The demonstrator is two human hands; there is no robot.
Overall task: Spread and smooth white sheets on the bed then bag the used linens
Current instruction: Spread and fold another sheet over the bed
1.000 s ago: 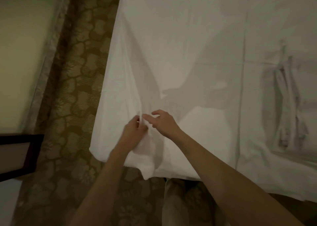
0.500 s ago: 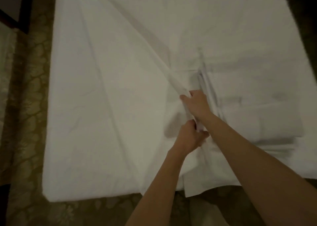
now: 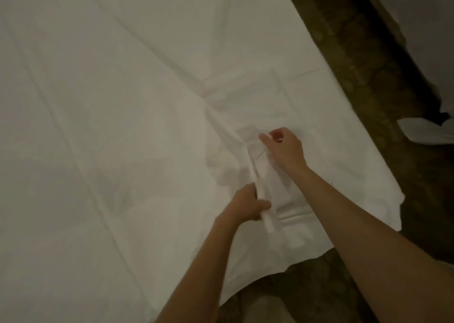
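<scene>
I see the white sheet spread across the bed, covering it out to the right edge and hanging over the near edge by my legs. Long creases run across it, and several meet at a bunched ridge of cloth near the near right corner of the bed. That ridge is what both hands are on.

My left hand is nearer the foot edge, fingers and thumb curled tight round the rolled fold of sheet, which sticks out below the fist like a short white tube. My right hand is farther up the same fold, knuckles up, wrist bent. Its thumb and forefinger seem to pinch a thin edge of the cloth, but the picture is blurred there, so I cannot tell for sure that it grips. The hands are apart, one above the other along the fold, with the stretch of cloth taut between them.

Both forearms reach in from the lower right, bare, the right crossing above the left. Patterned carpet runs past the bed's right edge.
</scene>
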